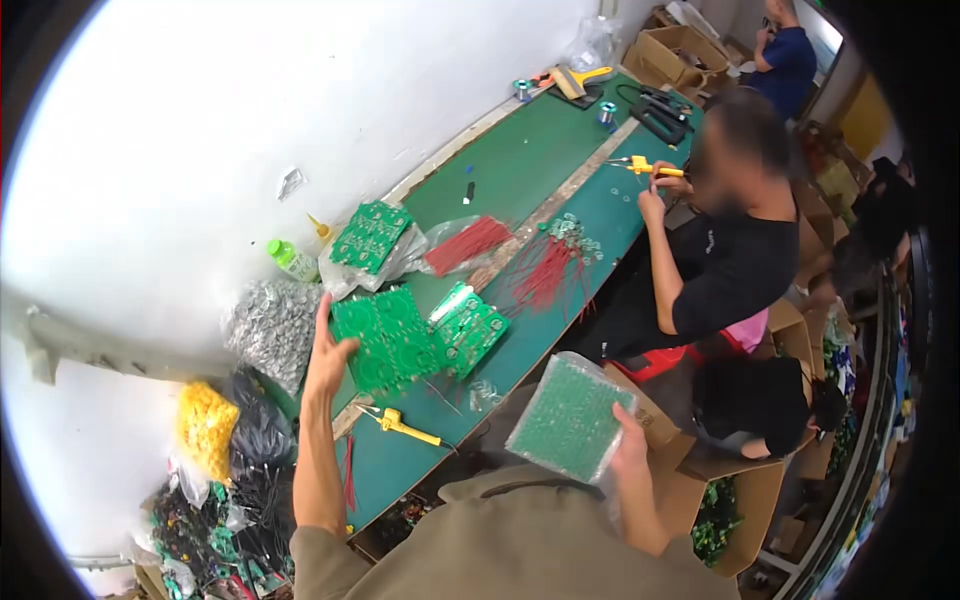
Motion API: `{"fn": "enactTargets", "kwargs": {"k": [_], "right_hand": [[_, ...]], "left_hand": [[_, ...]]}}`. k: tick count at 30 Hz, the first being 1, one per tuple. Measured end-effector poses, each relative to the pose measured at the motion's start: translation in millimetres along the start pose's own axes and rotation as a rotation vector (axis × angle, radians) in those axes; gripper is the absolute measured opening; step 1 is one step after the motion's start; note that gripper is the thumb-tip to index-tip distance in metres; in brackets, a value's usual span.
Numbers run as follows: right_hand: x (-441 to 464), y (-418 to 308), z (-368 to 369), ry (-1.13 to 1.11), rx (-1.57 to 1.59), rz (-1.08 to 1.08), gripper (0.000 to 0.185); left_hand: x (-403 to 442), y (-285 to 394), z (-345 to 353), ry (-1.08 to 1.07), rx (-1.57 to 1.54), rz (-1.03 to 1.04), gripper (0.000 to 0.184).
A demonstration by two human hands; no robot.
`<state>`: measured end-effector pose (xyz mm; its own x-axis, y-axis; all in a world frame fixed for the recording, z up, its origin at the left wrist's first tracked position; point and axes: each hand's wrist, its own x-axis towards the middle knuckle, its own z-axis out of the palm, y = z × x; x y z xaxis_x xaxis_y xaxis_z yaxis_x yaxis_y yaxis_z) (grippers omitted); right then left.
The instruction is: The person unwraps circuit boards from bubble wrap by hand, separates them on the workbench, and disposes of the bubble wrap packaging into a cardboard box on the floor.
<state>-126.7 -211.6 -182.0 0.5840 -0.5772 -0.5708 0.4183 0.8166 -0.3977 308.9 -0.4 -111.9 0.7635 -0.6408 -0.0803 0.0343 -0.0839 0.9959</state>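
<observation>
My left hand (328, 358) grips the left edge of a green circuit board panel (388, 338) above the bench, thumb on its face. My right hand (628, 440) holds the right edge of a plastic-wrapped stack of green boards (570, 415) in front of my body, past the bench edge. Just right of the left panel, another green panel (468, 328) lies on the bench. Behind it, more green boards (370, 237) rest on plastic wrapping beside a bundle of red wires (468, 246). A yellow soldering iron (402, 427) lies near the front of the bench.
A co-worker (740, 220) sits to the right, holding another yellow iron (645, 166) over the green bench (540, 150). Red wires with small parts (560, 262) lie between us. Bags of parts (272, 325) and a green-capped bottle (290, 260) stand left. Cardboard boxes (755, 500) are at right.
</observation>
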Motion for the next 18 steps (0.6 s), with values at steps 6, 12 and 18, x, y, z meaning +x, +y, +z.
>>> {"fn": "enactTargets", "kwargs": {"k": [6, 12, 18], "right_hand": [[14.0, -13.2, 9.6, 0.07, -0.028, 0.018, 0.033], [35.7, -22.0, 1.3, 0.187, -0.078, 0.042, 0.038], [48.9, -27.2, 2.9, 0.272, -0.103, 0.086, 0.04]], "left_hand": [[120.3, 23.0, -28.1, 0.119, 0.145, -0.17, 0.071], [223.6, -5.0, -45.8, 0.212, -0.021, -0.158, 0.063], [284.2, -25.6, -61.2, -0.02, 0.18, -0.267, 0.068]]}}
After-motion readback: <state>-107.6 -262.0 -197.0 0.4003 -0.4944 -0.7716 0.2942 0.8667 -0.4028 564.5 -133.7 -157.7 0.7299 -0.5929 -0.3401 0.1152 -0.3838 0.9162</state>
